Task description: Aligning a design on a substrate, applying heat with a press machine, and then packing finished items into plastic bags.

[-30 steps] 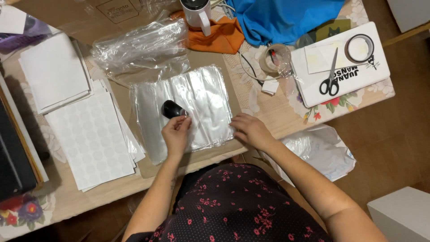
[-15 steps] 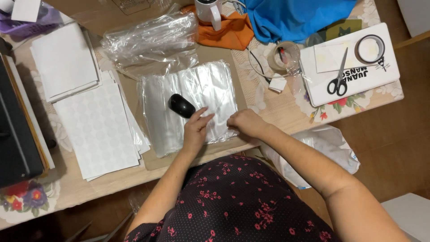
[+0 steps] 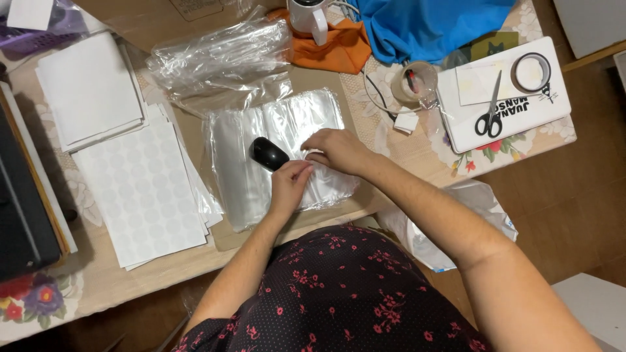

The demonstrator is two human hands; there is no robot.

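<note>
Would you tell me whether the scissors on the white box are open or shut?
Shut: the scissors lie flat on the white box, blades together in one straight line.

both hands, left hand (image 3: 288, 184) and right hand (image 3: 337, 148), press on clear plastic bags (image 3: 261, 143) beside a black oval object (image 3: 269, 154).
</note>
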